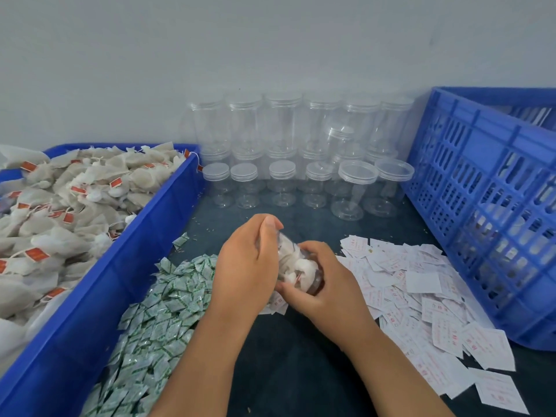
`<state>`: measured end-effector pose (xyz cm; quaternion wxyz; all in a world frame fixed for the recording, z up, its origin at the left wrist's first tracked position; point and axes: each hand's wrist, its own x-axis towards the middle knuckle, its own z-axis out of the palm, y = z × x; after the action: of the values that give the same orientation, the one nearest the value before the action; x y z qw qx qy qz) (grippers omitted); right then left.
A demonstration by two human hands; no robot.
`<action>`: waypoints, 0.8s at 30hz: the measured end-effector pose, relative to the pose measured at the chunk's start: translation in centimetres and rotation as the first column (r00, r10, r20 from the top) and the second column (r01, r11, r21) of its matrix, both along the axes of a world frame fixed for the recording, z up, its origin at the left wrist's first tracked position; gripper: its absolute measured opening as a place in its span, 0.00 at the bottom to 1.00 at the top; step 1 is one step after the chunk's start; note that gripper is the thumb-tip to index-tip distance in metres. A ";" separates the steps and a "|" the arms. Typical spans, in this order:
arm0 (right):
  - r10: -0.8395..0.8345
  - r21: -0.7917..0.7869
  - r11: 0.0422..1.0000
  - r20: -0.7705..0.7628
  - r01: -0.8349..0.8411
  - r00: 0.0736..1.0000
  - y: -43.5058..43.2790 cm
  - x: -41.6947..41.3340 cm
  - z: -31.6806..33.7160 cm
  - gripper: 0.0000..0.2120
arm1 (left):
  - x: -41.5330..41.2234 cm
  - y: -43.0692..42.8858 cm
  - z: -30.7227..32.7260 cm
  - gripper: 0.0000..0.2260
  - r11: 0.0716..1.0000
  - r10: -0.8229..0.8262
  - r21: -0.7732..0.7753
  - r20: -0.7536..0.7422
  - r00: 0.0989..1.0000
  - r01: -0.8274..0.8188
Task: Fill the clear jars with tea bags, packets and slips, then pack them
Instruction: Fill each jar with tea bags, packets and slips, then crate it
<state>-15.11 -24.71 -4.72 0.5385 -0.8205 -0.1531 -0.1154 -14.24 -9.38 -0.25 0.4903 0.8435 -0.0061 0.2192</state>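
A clear jar (296, 264) stuffed with white tea bags lies tilted between my two hands above the dark table. My left hand (246, 263) wraps around its far end, thumb up. My right hand (328, 281) grips the near end, fingers curled under it. Tea bags (60, 212) with red tags fill the blue bin (99, 293) on the left. A heap of green-and-white packets (156, 323) lies beside that bin. White slips (421, 299) with red print are spread to the right of my hands.
Several empty clear jars (282, 164) with lids are stacked in two tiers against the wall. A tall blue slotted crate (487, 206) stands at the right, with jars showing dimly through its holes. Dark tabletop (294, 371) shows between my forearms.
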 end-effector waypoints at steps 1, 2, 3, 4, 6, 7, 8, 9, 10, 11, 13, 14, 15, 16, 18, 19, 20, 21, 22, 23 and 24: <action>-0.004 -0.001 1.000 -0.001 0.004 1.000 0.1 0.0 -0.1 0.23 | 0.0 0.1 0.0 0.13 1.000 -0.014 -0.010 -0.010 1.000 0.014; -0.015 0.006 1.000 -0.003 0.015 1.000 0.1 -0.1 -0.1 0.23 | 0.0 0.1 0.2 0.13 0.999 -0.042 -0.031 -0.011 0.999 0.041; -0.024 0.017 1.000 -0.008 0.024 1.000 0.0 -0.1 -0.1 0.24 | -0.1 0.1 0.3 0.14 0.995 -0.079 -0.059 -0.002 0.997 0.079; -0.023 0.039 0.999 -0.026 0.024 0.999 -0.2 -0.2 0.0 0.23 | -0.2 0.0 0.6 0.14 0.989 -0.117 -0.090 0.012 0.993 0.118; 0.039 0.153 0.988 -0.118 -0.021 0.992 -0.6 -0.2 0.4 0.19 | -0.6 -0.1 1.0 0.14 0.966 -0.198 -0.158 0.052 0.979 0.204; 0.095 0.234 0.971 -0.177 -0.052 0.980 -0.8 -0.3 0.6 0.17 | -0.8 -0.1 1.1 0.14 0.951 -0.239 -0.185 0.075 0.968 0.249; 0.168 0.324 0.942 -0.233 -0.087 0.958 -0.9 -0.2 0.7 0.18 | -0.8 0.0 1.2 0.14 0.935 -0.276 -0.200 0.104 0.955 0.292; 0.260 0.419 0.899 -0.280 -0.126 0.924 -1.0 -0.1 0.8 0.23 | -0.9 0.1 1.3 0.13 0.919 -0.311 -0.207 0.137 0.940 0.335; 0.370 0.508 0.844 -0.317 -0.173 0.873 -1.1 0.0 0.8 0.28 | -0.8 0.2 1.3 0.13 0.902 -0.344 -0.216 0.169 0.924 0.375; 0.466 0.573 0.791 -0.335 -0.215 0.819 -1.2 0.0 0.8 0.30 | -0.8 0.3 1.2 0.12 0.882 -0.371 -0.233 0.193 0.908 0.410; 0.584 0.643 0.713 -0.323 -0.281 0.745 -1.2 0.1 0.8 0.32 | -0.8 0.3 1.2 0.10 0.839 -0.406 -0.295 0.217 0.888 0.456; 0.594 0.652 0.702 -0.316 -0.286 0.740 -1.2 0.1 0.9 0.33 | -0.8 0.2 1.2 0.10 0.828 -0.401 -0.330 0.215 0.890 0.453; 0.566 0.635 0.721 -0.312 -0.276 0.763 -1.1 0.1 0.9 0.33 | -0.8 0.1 1.2 0.10 0.831 -0.376 -0.356 0.206 0.903 0.427; 0.497 0.582 0.773 -0.307 -0.253 0.812 -0.9 0.1 0.9 0.30 | -0.8 0.0 1.3 0.10 0.846 -0.338 -0.370 0.186 0.923 0.384; 0.255 0.363 0.919 -0.256 -0.152 0.932 -0.4 0.0 0.7 0.21 | -0.7 -0.3 1.3 0.11 0.876 -0.259 -0.394 0.097 0.961 0.276; 0.134 0.240 0.967 -0.202 -0.084 0.970 -0.4 0.0 0.4 0.21 | -0.6 -0.3 1.4 0.14 0.877 -0.243 -0.418 0.037 0.969 0.236; 0.050 0.143 0.989 -0.141 -0.030 0.989 -0.4 -0.1 0.2 0.23 | -0.6 -0.2 1.4 0.16 0.872 -0.240 -0.443 -0.015 0.971 0.208; 0.008 0.081 0.997 -0.098 0.000 0.995 -0.4 -0.1 0.0 0.25 | -0.4 -0.1 1.3 0.17 0.861 -0.245 -0.472 -0.054 0.968 0.192; 0.004 0.057 0.998 -0.086 0.001 0.996 -0.3 -0.2 -0.1 0.24 | -0.4 0.0 1.3 0.17 0.844 -0.259 -0.501 -0.074 0.963 0.189; 0.037 0.084 0.996 -0.108 -0.028 0.993 -0.3 -0.2 0.0 0.22 | -0.3 0.1 1.3 0.16 0.821 -0.283 -0.534 -0.069 0.957 0.204; 0.098 0.146 0.986 -0.159 -0.075 0.982 -0.2 -0.3 0.2 0.19 | -0.3 0.3 1.3 0.15 0.794 -0.311 -0.561 -0.047 0.949 0.232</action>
<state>-15.37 -24.89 -4.50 0.6099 -0.7802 -0.1351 -0.0339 -14.51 -9.11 1.04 0.7370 0.6704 -0.0306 0.0805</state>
